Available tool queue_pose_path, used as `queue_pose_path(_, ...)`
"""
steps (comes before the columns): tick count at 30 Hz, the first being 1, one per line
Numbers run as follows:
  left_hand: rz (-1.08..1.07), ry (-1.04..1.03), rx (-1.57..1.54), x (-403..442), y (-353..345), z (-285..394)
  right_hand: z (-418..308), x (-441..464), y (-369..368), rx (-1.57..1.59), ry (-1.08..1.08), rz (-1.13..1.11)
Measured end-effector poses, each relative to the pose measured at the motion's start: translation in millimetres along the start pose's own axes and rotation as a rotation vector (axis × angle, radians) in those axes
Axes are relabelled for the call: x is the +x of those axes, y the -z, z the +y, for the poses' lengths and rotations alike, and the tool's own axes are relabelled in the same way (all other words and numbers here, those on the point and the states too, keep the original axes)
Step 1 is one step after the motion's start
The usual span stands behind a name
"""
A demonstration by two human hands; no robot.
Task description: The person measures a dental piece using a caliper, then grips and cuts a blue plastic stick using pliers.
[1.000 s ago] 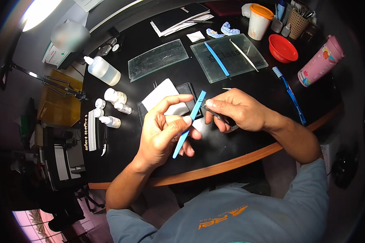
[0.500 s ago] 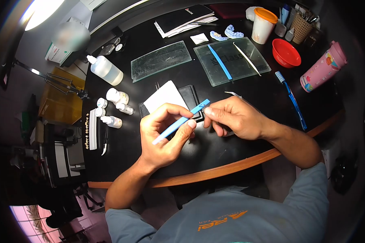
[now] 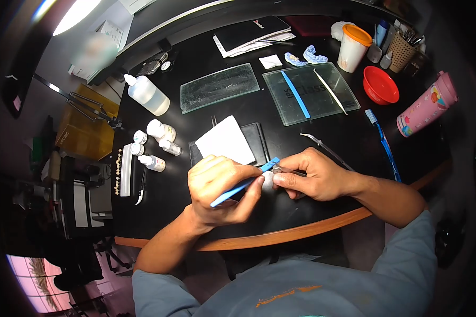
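My left hand (image 3: pixel 222 185) is closed around a flat blue plastic stick (image 3: pixel 228 197), which slants up to the right across the palm. Dark marks show near the stick's upper end. Against that end my right hand (image 3: pixel 314 177) pinches a slim grey metal tool (image 3: pixel 291 170), whose exact kind I cannot make out. A small whitish patch shows between the fingertips of both hands, too unclear to name. Behind the hands lie a white paper pad (image 3: pixel 226 140) and a black case (image 3: pixel 256 138). A curved-tip metal instrument (image 3: pixel 322 145) rests just beyond my right hand.
Bottles and jars (image 3: pixel 161 130) stand at left beside a tooth shade guide (image 3: pixel 118 171). Two glass slabs (image 3: pixel 219 87) lie at the back, near blue dental models (image 3: pixel 314 55). A red bowl (image 3: pixel 381 85), pink tumbler (image 3: pixel 428 104) and toothbrush (image 3: pixel 381 138) are at right.
The camera view has shifted, so the table things appear farther right and lower. My left hand has turned its back upward over the stick. The grey tool in my right fingers now shows.
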State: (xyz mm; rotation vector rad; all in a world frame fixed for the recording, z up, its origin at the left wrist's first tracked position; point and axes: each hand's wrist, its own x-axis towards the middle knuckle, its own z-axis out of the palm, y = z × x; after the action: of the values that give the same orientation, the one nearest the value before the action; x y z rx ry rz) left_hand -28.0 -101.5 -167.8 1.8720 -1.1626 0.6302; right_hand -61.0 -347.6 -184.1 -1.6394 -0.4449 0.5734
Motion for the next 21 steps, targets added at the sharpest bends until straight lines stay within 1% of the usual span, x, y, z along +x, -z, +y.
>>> queue_pose_path(1,0.002,0.027,-0.016,-1.7,-0.8,-0.3,-0.8,-0.8,0.1,-0.006,-0.008,-0.001)
queue_pose_path(5,-0.021,-0.002,-0.018,-3.5,0.0,-3.4,-1.6,-1.1,-1.4,0.058,-0.009,0.036)
queue_pose_path(8,-0.027,0.045,-0.107,-4.3,5.3,-10.7,1.4,-0.7,-1.5,0.104,-0.009,0.074)
queue_pose_path(9,-0.034,0.092,-0.145,-5.5,6.7,-11.5,2.5,-0.3,-2.2,0.089,0.005,0.095)
queue_pose_path(12,-0.017,0.131,-0.188,-7.2,7.8,-18.9,4.7,-0.1,-5.3,0.048,0.033,0.156)
queue_pose_path(17,-0.017,0.1,-0.11,-1.7,10.4,-18.5,2.3,-1.3,-6.2,-0.007,0.055,0.235)
queue_pose_path(21,-0.023,0.096,-0.109,-2.1,10.5,-18.7,2.9,-1.4,-7.6,-0.01,0.057,0.259)
